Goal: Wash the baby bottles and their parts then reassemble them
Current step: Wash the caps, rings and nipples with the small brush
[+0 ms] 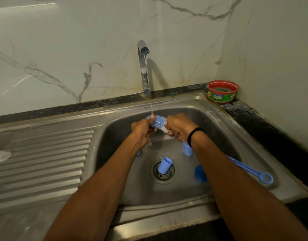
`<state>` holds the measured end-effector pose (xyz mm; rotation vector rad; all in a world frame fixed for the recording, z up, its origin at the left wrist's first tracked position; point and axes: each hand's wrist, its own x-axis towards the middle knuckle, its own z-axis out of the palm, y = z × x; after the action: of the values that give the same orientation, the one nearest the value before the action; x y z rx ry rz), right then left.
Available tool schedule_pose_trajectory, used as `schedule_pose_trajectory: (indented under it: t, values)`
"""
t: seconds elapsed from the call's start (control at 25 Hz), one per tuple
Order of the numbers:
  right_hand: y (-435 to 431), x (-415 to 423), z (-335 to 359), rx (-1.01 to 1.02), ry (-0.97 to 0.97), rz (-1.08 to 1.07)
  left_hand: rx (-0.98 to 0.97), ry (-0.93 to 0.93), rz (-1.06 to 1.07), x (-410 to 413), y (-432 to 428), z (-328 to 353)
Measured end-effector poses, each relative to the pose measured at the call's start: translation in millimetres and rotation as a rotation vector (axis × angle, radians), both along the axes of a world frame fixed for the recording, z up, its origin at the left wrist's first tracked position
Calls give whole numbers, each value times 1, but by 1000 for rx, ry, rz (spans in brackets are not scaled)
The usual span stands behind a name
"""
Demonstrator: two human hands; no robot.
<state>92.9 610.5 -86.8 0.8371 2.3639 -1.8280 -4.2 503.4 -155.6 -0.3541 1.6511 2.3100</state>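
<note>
**Two hands rinsing a bottle brush under a thin tap stream**

At nine o'clock in the view, a clear teat (1, 154) is lying on the drainboard (45, 153). Moving right, the left hand (144, 126) is curling round the far end of the brush (159, 121), thumb pressing into the blue bristles. The tap (143, 66) at twelve o'clock is dropping a thin stream onto that spot. The right hand (179, 126) is gripping the brush's neck, and the handle is trailing under the wrist toward four o'clock.

Below the hands, in the sink (219, 119), a cap (164, 165) is lying over the drain (162, 177) at six o'clock. A second cap (187, 150) is sitting under the right wrist, with a darker cap (200, 173) at five o'clock. A red soap tub (222, 91) is standing at two o'clock.

With so little water flowing, the rinse probably calls for turning the bristles slowly under the stream while the thumb is working through them, keeping the handle off the caps.
</note>
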Motion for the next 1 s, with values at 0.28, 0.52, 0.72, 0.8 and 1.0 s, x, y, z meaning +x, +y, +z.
schedule_pose_trajectory:
  t: [0.28, 0.52, 0.72, 0.8, 1.0]
  values:
    - [20, 6, 11, 102, -132, 104, 38, -54, 221, -9, -25, -4]
    - [22, 2, 2, 130, 3, -25, -281, 253, -23, 0, -17, -12]
    - [12, -3, -3, 200, 14, -5, -336, 391, -174, 6, -10, -4]
    - [11, -5, -3, 170, 24, -16, -333, 392, -101, 4, -10, -3]
    - [9, -6, -4, 305, 55, -74, -381, 487, -144, 6, -12, -3]
